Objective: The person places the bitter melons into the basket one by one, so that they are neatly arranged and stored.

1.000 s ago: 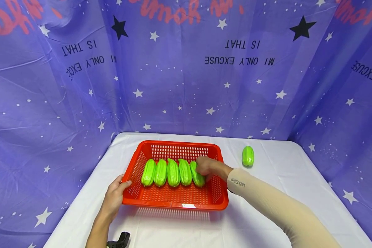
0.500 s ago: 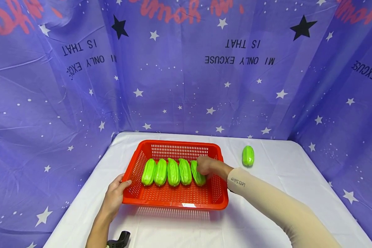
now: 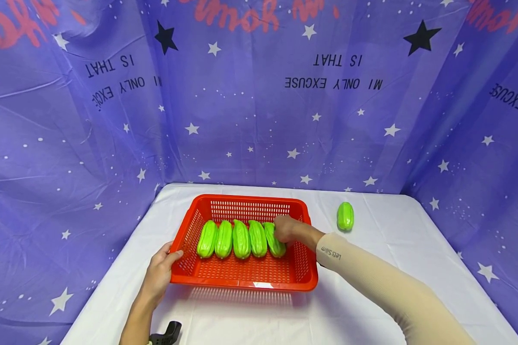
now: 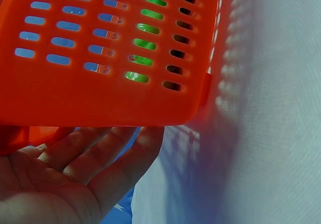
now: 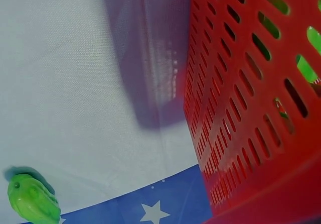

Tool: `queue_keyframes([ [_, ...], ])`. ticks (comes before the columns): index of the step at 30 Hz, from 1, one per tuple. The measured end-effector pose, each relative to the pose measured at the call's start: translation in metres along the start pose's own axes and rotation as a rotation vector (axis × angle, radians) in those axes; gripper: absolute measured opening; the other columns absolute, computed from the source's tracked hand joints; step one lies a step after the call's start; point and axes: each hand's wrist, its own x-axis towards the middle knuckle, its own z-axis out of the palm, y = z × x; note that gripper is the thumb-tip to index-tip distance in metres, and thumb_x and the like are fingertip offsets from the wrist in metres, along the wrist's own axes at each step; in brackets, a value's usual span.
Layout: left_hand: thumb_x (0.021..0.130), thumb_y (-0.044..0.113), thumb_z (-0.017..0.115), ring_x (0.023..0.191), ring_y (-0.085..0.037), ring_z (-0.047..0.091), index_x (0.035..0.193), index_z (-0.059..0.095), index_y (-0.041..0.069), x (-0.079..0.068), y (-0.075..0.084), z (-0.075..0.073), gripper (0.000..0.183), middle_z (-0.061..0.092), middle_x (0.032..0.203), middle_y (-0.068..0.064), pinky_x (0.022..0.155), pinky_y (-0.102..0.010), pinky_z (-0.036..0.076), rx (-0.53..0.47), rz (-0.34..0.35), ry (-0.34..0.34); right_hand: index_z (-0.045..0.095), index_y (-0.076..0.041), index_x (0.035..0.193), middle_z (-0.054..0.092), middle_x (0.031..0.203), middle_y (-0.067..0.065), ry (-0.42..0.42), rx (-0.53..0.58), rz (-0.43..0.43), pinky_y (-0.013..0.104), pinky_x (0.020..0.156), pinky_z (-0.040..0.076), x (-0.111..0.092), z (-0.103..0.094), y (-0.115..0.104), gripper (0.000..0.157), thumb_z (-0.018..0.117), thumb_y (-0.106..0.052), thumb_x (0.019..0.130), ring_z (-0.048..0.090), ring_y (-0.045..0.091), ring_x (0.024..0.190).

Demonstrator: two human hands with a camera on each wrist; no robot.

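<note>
A red slotted plastic basket [image 3: 235, 282] stands on the table with several ridged green gourds [image 3: 241, 239] lying side by side in it. My left hand [image 3: 157, 266] grips the basket's left rim, thumb over the top; in the left wrist view its fingers [image 4: 135, 153] reach under the rim. My right hand [image 3: 287, 229] is down inside the basket, its fingers curled at the rightmost gourd [image 3: 276, 245], which leans slightly. That hand partly covers this gourd. In the right wrist view the basket wall [image 5: 241, 113] hides the hand.
Another green gourd [image 3: 345, 216] lies on the white tablecloth [image 3: 371, 268] to the right of the basket. A purple star-printed curtain [image 3: 250, 120] hangs around the table's back and sides. A black strap piece [image 3: 168, 333] shows by the left wrist.
The rightmost gourd in the basket has shifted and turned slightly under my right hand. My left hand and the basket stay in place.
</note>
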Motion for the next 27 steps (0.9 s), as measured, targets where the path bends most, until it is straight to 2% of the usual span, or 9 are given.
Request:
queue_keyframes([
  [10, 0.105, 0.008, 0.040, 0.098, -0.029, 0.066, 0.138, 0.047, -0.006, 0.000, 0.000, 0.001, 0.037, 0.059, 0.118, -0.024, 0.078, -0.035, 0.057, 0.007, -0.011, 0.006, 0.059, -0.002, 0.090, 0.053, 0.078, 0.009, -0.022, 0.060, -0.005, 0.040, 0.066, 0.061, -0.005, -0.004, 0.001, 0.016, 0.045, 0.002, 0.098, 0.061, 0.022, 0.068],
  [14, 0.105, 0.009, 0.041, 0.097, -0.029, 0.066, 0.138, 0.047, -0.006, 0.000, 0.001, 0.001, 0.036, 0.059, 0.118, -0.024, 0.078, -0.034, 0.057, 0.008, -0.007, 0.009, 0.057, -0.005, 0.079, 0.048, 0.070, 0.005, -0.013, -0.008, -0.032, 0.029, 0.051, 0.049, -0.007, -0.011, 0.000, 0.021, 0.045, 0.001, 0.096, 0.051, 0.018, 0.056],
  [17, 0.105, 0.009, 0.040, 0.097, -0.029, 0.066, 0.137, 0.047, -0.006, 0.001, 0.002, 0.001, 0.036, 0.059, 0.117, -0.023, 0.078, -0.034, 0.058, 0.005, -0.004, 0.010, 0.057, -0.006, 0.081, 0.048, 0.071, 0.005, 0.017, -0.064, -0.067, 0.026, 0.051, 0.040, -0.009, -0.018, -0.001, 0.020, 0.045, -0.001, 0.096, 0.044, 0.016, 0.058],
  [19, 0.105, 0.009, 0.041, 0.097, -0.029, 0.067, 0.137, 0.047, -0.007, 0.002, 0.002, 0.002, 0.036, 0.060, 0.116, -0.022, 0.078, -0.034, 0.058, 0.002, -0.002, 0.008, 0.059, -0.003, 0.087, 0.050, 0.077, 0.007, 0.033, -0.059, -0.083, 0.028, 0.056, 0.039, -0.012, -0.022, -0.001, 0.017, 0.045, -0.002, 0.096, 0.044, 0.017, 0.063],
  [21, 0.105, 0.009, 0.041, 0.096, -0.028, 0.067, 0.137, 0.047, -0.007, 0.002, 0.002, 0.002, 0.036, 0.061, 0.115, -0.021, 0.078, -0.034, 0.058, -0.004, 0.000, 0.006, 0.063, 0.002, 0.102, 0.059, 0.092, 0.012, 0.062, -0.069, -0.108, 0.030, 0.065, 0.043, -0.017, -0.026, 0.000, 0.019, 0.046, -0.003, 0.096, 0.050, 0.019, 0.075],
  [23, 0.106, 0.009, 0.042, 0.095, -0.027, 0.067, 0.138, 0.046, -0.007, 0.002, 0.002, 0.002, 0.036, 0.062, 0.114, -0.019, 0.077, -0.034, 0.058, -0.009, 0.005, 0.002, 0.063, 0.005, 0.120, 0.064, 0.113, 0.017, 0.084, -0.051, -0.121, 0.033, 0.075, 0.047, -0.021, -0.029, 0.000, 0.030, 0.047, -0.004, 0.096, 0.055, 0.021, 0.090],
  [25, 0.106, 0.009, 0.042, 0.094, -0.026, 0.068, 0.138, 0.046, -0.007, 0.001, 0.001, 0.001, 0.036, 0.062, 0.113, -0.018, 0.077, -0.034, 0.058, -0.008, 0.006, 0.001, 0.058, 0.006, 0.135, 0.062, 0.131, 0.019, 0.112, -0.033, -0.148, 0.036, 0.083, 0.048, -0.025, -0.031, 0.001, 0.043, 0.048, -0.003, 0.094, 0.057, 0.025, 0.104],
  [27, 0.106, 0.009, 0.042, 0.095, -0.026, 0.068, 0.138, 0.046, -0.007, -0.001, 0.000, 0.001, 0.037, 0.063, 0.113, -0.017, 0.077, -0.035, 0.058, -0.004, 0.005, 0.002, 0.052, 0.004, 0.143, 0.061, 0.135, 0.019, 0.143, -0.001, -0.169, 0.037, 0.087, 0.049, -0.029, -0.034, 0.003, 0.051, 0.050, -0.003, 0.093, 0.059, 0.026, 0.110],
])
